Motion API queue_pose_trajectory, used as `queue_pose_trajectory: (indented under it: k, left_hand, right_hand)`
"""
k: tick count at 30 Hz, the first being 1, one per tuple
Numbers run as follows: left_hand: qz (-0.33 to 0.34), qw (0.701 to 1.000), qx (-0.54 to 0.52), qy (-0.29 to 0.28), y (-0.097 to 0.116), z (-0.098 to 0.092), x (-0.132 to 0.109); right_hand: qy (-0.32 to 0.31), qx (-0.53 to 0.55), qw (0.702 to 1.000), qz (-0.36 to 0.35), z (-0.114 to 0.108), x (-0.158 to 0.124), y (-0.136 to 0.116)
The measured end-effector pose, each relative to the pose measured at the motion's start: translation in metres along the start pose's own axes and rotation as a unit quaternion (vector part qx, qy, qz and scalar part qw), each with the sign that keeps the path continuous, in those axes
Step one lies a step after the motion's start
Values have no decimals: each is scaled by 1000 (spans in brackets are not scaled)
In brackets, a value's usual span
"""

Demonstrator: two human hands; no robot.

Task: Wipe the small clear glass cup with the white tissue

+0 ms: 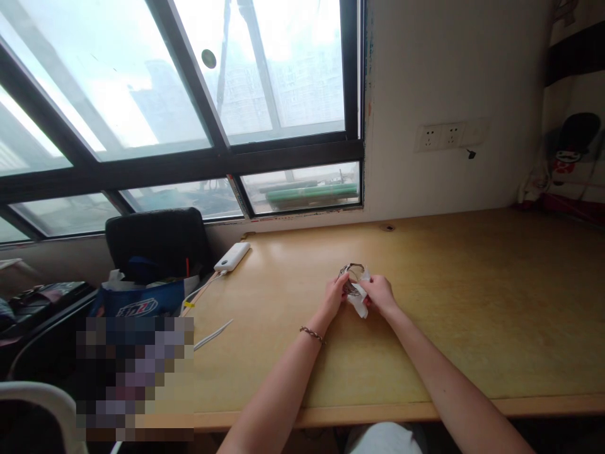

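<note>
In the head view, my left hand [336,291] is closed on the left side of a thin, looped metallic thing [352,267], dark and silvery. It looks like a watch or bracelet, but it is too small to be sure. My right hand [379,292] pinches a crumpled white tissue [359,306] against the loop's right side. The tissue hangs down between both hands and partly hides the loop. Both hands are just above the middle of the wooden table [283,359].
A white power bank [232,256] with a white cable [212,334] lies at the table's left edge. Beyond that edge are a black chair [155,239] and a blue bag [142,299]. Wall sockets [442,135] and a window [283,75] are behind the table.
</note>
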State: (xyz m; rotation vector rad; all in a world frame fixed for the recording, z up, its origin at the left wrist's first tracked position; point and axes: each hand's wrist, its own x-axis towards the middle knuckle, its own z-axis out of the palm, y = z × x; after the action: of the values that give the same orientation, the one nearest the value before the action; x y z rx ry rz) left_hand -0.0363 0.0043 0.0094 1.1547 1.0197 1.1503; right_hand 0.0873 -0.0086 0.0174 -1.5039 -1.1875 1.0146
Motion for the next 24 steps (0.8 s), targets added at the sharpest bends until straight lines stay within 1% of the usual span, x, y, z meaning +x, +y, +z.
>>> queue_pose_trajectory:
  k: [2, 4, 5, 7, 9, 11, 14, 17, 20, 22, 24]
  left_hand:
    - [-25, 999, -31, 12, 0, -1, 1]
    - [-49, 997, -62, 11, -2, -3, 3]
    - [-59, 995, -77, 3, -2, -4, 4]
    - [-72, 992, -102, -13, -3, -6, 6]
    - [-69, 991, -113, -23, -4, -7, 7]
    - [-54, 991, -112, -44, -3, -6, 8]
    - [-9, 995, -77, -70, 0, -2, 4]
    - [37, 996, -17, -73, 4, 2, -1]
    - [46, 996, 3, -81, 7, 4, -4]
    - [43, 996, 0, -79, 7, 3, -4]
    - [49, 996, -2, -76, 7, 2, -3]
  right_hand:
    - [38, -71, 995, -56, -3, -2, -4]
    - [68, -116, 983, -122, -5, -2, -7]
    - [75, -125, 979, -145, -5, -2, -7]
    - [65, -125, 977, -159, -4, -2, -6]
    - [40, -109, 985, -131, -2, 0, -4]
    - [28, -83, 993, -82, 0, 3, 0]
    - [33, -45, 998, -16, 2, 6, 5]
    - [61, -52, 997, 0, 1, 9, 8]
    - [69, -52, 996, 8, 0, 10, 8]
    - [48, 4, 998, 37, 1, 9, 7]
    - [-2, 89, 993, 75, 3, 6, 6]
